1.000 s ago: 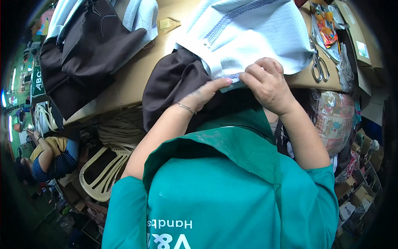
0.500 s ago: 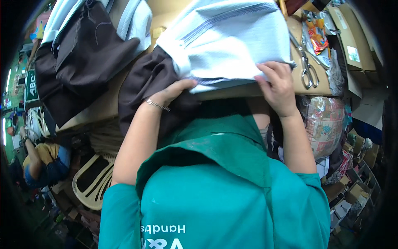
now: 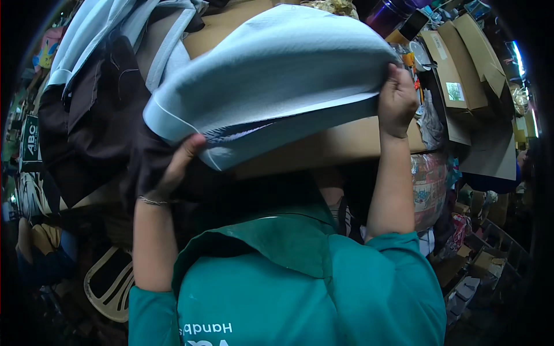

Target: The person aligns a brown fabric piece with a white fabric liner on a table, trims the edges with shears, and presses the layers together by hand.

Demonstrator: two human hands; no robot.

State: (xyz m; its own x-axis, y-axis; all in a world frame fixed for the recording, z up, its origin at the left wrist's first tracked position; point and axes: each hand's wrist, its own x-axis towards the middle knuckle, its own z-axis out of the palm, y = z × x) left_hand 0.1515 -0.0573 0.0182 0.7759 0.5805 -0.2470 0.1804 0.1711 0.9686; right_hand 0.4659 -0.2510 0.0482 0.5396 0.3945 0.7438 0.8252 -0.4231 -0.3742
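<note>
A pale blue-white fabric piece (image 3: 288,75) is stretched between my two hands, its upper part bulging up over the table. Along its near side runs a slit with a dark, toothed-looking strip (image 3: 239,132), perhaps a zipper. My left hand (image 3: 176,167) pinches the near left corner, thumb on top and fingers hidden below. Dark brown cloth (image 3: 144,158) hangs beside that hand; whether it is joined to the pale piece is hard to see. With fingers curled closed, my right hand (image 3: 399,101) grips the right end, raised above the table.
More dark brown cloth (image 3: 86,132) and pale strips (image 3: 170,52) lie at the left on the tan table (image 3: 340,141). Cardboard boxes (image 3: 456,75) stand at the right, near a purple shiny container (image 3: 389,16). A plastic-wrapped bundle (image 3: 428,187) sits below the table's right end.
Both hands have lifted and spread the pale piece; the left moved left and nearer, the right slightly up. The piece has tilted, and the scissors at the right are no longer visible.
</note>
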